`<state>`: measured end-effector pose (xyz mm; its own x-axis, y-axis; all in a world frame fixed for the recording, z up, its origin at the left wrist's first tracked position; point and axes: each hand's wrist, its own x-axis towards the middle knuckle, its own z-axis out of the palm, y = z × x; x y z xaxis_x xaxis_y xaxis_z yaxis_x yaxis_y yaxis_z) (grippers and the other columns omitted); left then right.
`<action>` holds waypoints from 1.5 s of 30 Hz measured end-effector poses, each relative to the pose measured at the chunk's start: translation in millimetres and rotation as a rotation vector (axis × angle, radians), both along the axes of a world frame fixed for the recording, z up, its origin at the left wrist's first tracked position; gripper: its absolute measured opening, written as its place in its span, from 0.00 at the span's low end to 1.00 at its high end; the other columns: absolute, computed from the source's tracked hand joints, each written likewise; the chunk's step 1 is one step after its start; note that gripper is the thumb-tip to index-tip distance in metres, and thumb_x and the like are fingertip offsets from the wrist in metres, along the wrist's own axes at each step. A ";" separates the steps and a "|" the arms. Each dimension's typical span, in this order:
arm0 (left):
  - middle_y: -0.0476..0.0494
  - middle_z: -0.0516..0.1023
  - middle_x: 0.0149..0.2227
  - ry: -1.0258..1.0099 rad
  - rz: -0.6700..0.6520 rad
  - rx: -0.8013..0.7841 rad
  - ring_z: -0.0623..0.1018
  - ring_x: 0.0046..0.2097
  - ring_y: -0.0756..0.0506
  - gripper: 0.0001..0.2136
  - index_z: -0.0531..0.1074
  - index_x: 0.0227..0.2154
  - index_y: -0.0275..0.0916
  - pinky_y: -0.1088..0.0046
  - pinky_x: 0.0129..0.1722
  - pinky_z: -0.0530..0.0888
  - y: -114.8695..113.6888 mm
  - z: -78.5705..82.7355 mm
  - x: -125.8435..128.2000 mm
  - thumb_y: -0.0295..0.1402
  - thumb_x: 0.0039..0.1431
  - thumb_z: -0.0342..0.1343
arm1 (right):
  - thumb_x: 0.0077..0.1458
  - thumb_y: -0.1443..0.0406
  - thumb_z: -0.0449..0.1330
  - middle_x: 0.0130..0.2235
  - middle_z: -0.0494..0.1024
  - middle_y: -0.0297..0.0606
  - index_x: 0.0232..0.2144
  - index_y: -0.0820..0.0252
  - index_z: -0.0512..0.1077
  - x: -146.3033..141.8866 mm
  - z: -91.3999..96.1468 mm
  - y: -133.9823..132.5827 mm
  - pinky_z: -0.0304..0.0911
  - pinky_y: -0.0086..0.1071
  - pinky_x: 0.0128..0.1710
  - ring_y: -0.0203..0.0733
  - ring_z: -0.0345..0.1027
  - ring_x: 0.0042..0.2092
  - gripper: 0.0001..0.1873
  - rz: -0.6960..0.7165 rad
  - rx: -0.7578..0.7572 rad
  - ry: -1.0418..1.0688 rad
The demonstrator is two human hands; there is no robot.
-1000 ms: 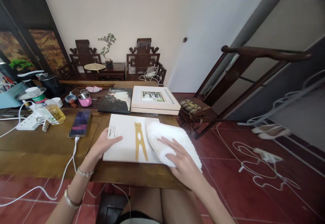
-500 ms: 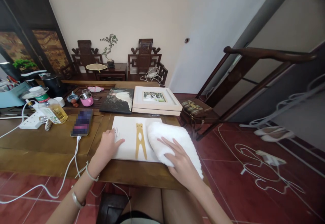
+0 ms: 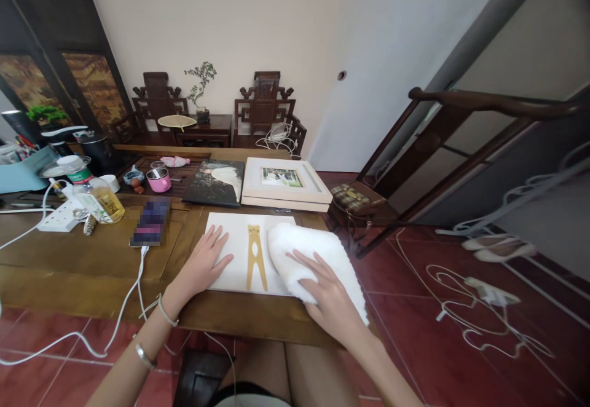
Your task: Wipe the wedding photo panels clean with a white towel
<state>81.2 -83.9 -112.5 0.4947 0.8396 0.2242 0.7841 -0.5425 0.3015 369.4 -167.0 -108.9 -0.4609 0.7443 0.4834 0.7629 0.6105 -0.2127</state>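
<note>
In front of me a white picture panel (image 3: 235, 229) with a long-legged yellow cat figure (image 3: 255, 258) lies flat on the wooden table. My left hand (image 3: 205, 260) rests palm down on the panel's left side, fingers spread, holding nothing. A fluffy white towel (image 3: 334, 253) covers the panel's right part and hangs toward the table's right edge. My right hand (image 3: 325, 287) presses on this towel and grips a fold of it. Its thumb is partly sunk in the pile. What lies beneath the towel is hidden.
Beyond the panel are a dark picture (image 3: 207, 182) and a stacked framed photo (image 3: 281, 176). To the left stand a phone (image 3: 151, 222) on a cable, an oil-coloured bottle (image 3: 99, 198), a power strip (image 3: 58, 217) and a pink cup (image 3: 159, 179). A wooden chair (image 3: 433, 130) is at right.
My left hand has shifted from the panel's left edge up and onto its surface, fingers more spread. The right hand and towel stay about where they were.
</note>
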 end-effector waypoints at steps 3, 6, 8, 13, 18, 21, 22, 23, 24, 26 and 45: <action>0.37 0.53 0.64 -0.011 0.006 0.010 0.48 0.66 0.40 0.24 0.57 0.59 0.35 0.57 0.63 0.53 0.7 -1.1 -0.4 0.41 0.65 0.42 | 0.35 0.80 0.48 0.58 0.64 0.51 0.27 0.61 0.70 0.6 4.5 14.1 0.47 0.56 0.60 0.51 0.49 0.63 0.18 -0.002 -0.070 -0.025; 0.38 0.54 0.64 -0.014 0.010 0.016 0.49 0.66 0.41 0.22 0.58 0.59 0.36 0.57 0.63 0.53 1.1 -1.9 -0.6 0.40 0.65 0.40 | 0.38 0.79 0.50 0.59 0.63 0.53 0.31 0.63 0.72 -3.4 10.4 41.7 0.46 0.56 0.60 0.52 0.49 0.63 0.18 -0.018 -0.157 -0.045; 0.38 0.54 0.64 -0.017 0.007 0.014 0.49 0.66 0.41 0.22 0.57 0.59 0.36 0.56 0.63 0.54 1.2 -2.1 -0.9 0.39 0.65 0.40 | 0.39 0.78 0.51 0.59 0.63 0.53 0.34 0.63 0.72 -7.2 14.0 60.3 0.44 0.57 0.60 0.53 0.48 0.63 0.18 -0.036 -0.198 -0.055; 0.38 0.54 0.64 -0.039 0.013 0.003 0.50 0.66 0.41 0.21 0.58 0.59 0.36 0.56 0.62 0.54 0.3 -0.7 -0.4 0.38 0.65 0.40 | 0.40 0.79 0.50 0.60 0.62 0.49 0.34 0.62 0.72 -13.2 19.8 66.1 0.42 0.58 0.60 0.51 0.45 0.64 0.19 -0.024 -0.206 -0.075; 0.39 0.55 0.64 -0.053 0.023 0.001 0.51 0.66 0.42 0.21 0.59 0.58 0.36 0.56 0.62 0.54 -0.1 -0.8 0.6 0.36 0.65 0.40 | 0.35 0.80 0.48 0.61 0.59 0.46 0.29 0.60 0.71 -17.2 22.8 7.4 0.42 0.58 0.61 0.49 0.42 0.65 0.20 0.036 -0.172 -0.123; 0.38 0.56 0.64 -0.063 0.021 0.007 0.51 0.66 0.41 0.21 0.59 0.58 0.35 0.56 0.62 0.54 1.1 -3.3 0.4 0.36 0.65 0.39 | 0.34 0.80 0.48 0.62 0.58 0.43 0.26 0.59 0.69 -18.8 23.5 -24.7 0.41 0.57 0.62 0.49 0.41 0.65 0.18 0.055 -0.171 -0.124; 0.37 0.56 0.64 -0.065 0.021 0.008 0.51 0.66 0.41 0.21 0.58 0.59 0.35 0.55 0.62 0.55 1.6 -4.3 0.2 0.36 0.66 0.39 | 0.34 0.79 0.48 0.62 0.58 0.43 0.26 0.59 0.69 -18.8 23.5 -30.1 0.41 0.57 0.62 0.49 0.42 0.65 0.17 0.058 -0.174 -0.120; 0.37 0.55 0.64 -0.066 0.018 0.008 0.51 0.66 0.41 0.21 0.58 0.59 0.34 0.55 0.62 0.55 2.0 -5.2 0.0 0.36 0.66 0.39 | 0.34 0.79 0.48 0.62 0.58 0.42 0.25 0.59 0.69 -18.4 23.5 -32.0 0.41 0.56 0.62 0.49 0.42 0.65 0.17 0.060 -0.177 -0.112; 0.37 0.55 0.64 -0.068 0.016 0.007 0.51 0.66 0.41 0.21 0.57 0.59 0.34 0.55 0.62 0.55 2.4 -5.8 -0.2 0.35 0.66 0.39 | 0.34 0.79 0.48 0.62 0.59 0.42 0.26 0.58 0.69 -17.6 23.3 -30.4 0.41 0.56 0.62 0.48 0.43 0.65 0.17 0.064 -0.179 -0.105; 0.37 0.55 0.64 -0.067 0.011 0.001 0.50 0.66 0.41 0.22 0.56 0.60 0.34 0.55 0.62 0.55 2.5 -6.3 -0.5 0.35 0.66 0.38 | 0.34 0.79 0.49 0.61 0.60 0.42 0.27 0.59 0.69 -15.5 22.5 -16.8 0.42 0.55 0.62 0.47 0.45 0.64 0.18 0.068 -0.180 -0.093; 0.39 0.55 0.64 -0.073 0.016 -0.009 0.51 0.66 0.42 0.21 0.57 0.60 0.35 0.55 0.62 0.55 2.5 -5.4 -1.2 0.33 0.66 0.37 | 0.40 0.79 0.49 0.62 0.58 0.43 0.26 0.59 0.67 -17.6 27.9 -16.5 0.42 0.56 0.62 0.48 0.40 0.65 0.14 0.069 -0.203 -0.129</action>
<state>80.0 -81.4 -117.9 0.4639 0.8494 0.2516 0.7681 -0.5272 0.3634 351.8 -183.5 -81.0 -0.5618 0.7851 0.2607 0.7500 0.6164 -0.2399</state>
